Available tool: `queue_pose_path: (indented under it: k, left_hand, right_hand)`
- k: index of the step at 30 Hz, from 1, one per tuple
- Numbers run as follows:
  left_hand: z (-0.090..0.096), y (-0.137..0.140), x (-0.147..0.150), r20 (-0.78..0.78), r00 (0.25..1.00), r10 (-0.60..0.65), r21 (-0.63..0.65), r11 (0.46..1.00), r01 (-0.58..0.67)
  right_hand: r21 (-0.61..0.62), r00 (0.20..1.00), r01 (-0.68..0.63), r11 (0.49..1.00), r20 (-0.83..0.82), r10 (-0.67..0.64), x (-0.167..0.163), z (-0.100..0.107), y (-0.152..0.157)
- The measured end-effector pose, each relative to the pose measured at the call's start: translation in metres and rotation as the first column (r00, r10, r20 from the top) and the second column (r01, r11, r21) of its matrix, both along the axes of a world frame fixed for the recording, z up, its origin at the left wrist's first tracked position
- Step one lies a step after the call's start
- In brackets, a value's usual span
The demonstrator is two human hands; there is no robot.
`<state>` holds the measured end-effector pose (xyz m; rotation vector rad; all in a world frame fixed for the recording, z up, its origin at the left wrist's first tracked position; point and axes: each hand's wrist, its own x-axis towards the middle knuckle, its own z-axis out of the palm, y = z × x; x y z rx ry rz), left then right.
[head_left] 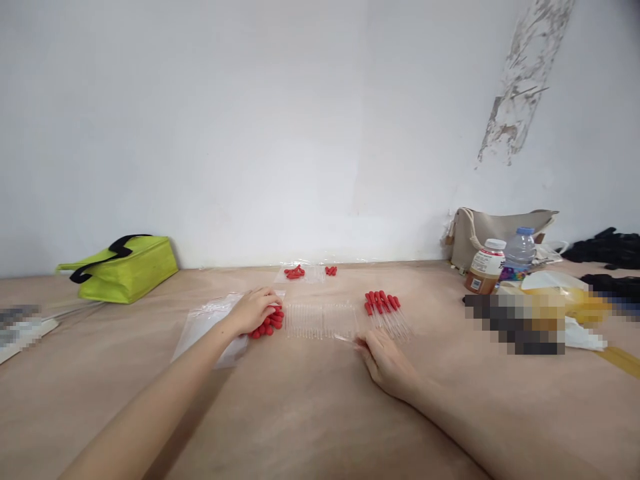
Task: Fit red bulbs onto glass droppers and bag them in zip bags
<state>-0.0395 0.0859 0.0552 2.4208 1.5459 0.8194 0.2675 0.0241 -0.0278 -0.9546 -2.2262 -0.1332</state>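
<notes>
My left hand [257,309] reaches over a pile of red rubber bulbs [267,325], its fingers curled down with the tips on a bulb and partly hidden. Under that pile lies a clear plastic bag [197,328]. Between thumb and fingers, my right hand [380,355] pinches a thin glass dropper tube [344,339], whose free end points left. Bare glass tubes [320,321] lie side by side in a row between my hands. Just beyond my right hand rest several droppers [384,307] with red bulbs fitted on their glass tubes.
Against the wall lie another clear bag with red bulbs [295,272] and a few loose red bulbs [331,271]. A lime-green bag [143,270] stands at left. At right are a drink bottle [486,267], a water bottle [520,250], a beige bag [470,233] and yellow packaging [565,297].
</notes>
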Motion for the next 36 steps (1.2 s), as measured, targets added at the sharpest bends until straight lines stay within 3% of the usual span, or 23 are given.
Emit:
queue_pose_path:
  k: [3, 7, 13, 14, 17, 20, 24, 29, 34, 36]
  left_hand:
    - [0.000, 0.019, -0.007, -0.015, 0.995, -0.097, -0.062, 0.994, 0.096]
    - [-0.004, 0.030, -0.008, 0.040, 0.990, -0.137, -0.108, 0.984, 0.140]
    - [-0.006, 0.000, 0.004, 0.244, 0.962, -0.126, -0.137, 0.977, 0.163]
    - [-0.009, -0.010, 0.008, 0.301, 0.946, -0.123, -0.151, 0.973, 0.175]
    - [-0.025, -0.041, 0.023, 0.616, 0.778, -0.121, -0.227, 0.919, 0.322]
    - [-0.044, -0.064, 0.039, 0.727, 0.684, -0.057, -0.280, 0.886, 0.371]
    - [-0.059, -0.073, 0.056, 0.692, 0.718, 0.075, -0.329, 0.918, 0.221]
    - [-0.068, -0.072, 0.063, 0.694, 0.720, 0.003, -0.251, 0.938, 0.238]
    - [-0.070, -0.074, 0.062, 0.481, 0.874, -0.069, -0.169, 0.971, 0.170]
    - [-0.069, -0.075, 0.063, 0.422, 0.903, -0.084, -0.160, 0.973, 0.165]
  right_hand:
    - [0.058, 1.000, -0.012, 0.998, -0.026, 0.014, 0.000, -0.004, 0.004]
    - [0.056, 0.999, -0.030, 0.998, -0.022, 0.031, -0.001, -0.004, 0.008]
    - [-0.013, 0.994, -0.038, 0.999, -0.103, 0.036, 0.000, 0.000, 0.004]
    - [-0.019, 0.994, -0.033, 0.999, -0.109, 0.030, 0.000, -0.001, 0.004]
    - [-0.026, 0.994, -0.035, 0.999, -0.100, 0.032, 0.000, -0.001, 0.004]
    - [-0.014, 0.997, -0.065, 0.998, -0.047, 0.064, -0.004, 0.003, 0.006]
    - [-0.004, 0.995, -0.089, 0.996, -0.050, 0.088, -0.017, 0.010, 0.008]
    - [-0.019, 0.979, -0.111, 0.994, -0.176, 0.106, -0.024, 0.008, 0.004]
    - [-0.059, 0.970, -0.124, 0.991, -0.219, 0.108, -0.022, 0.004, 0.001]
    - [-0.058, 0.979, -0.117, 0.992, -0.175, 0.105, -0.022, 0.006, -0.002]
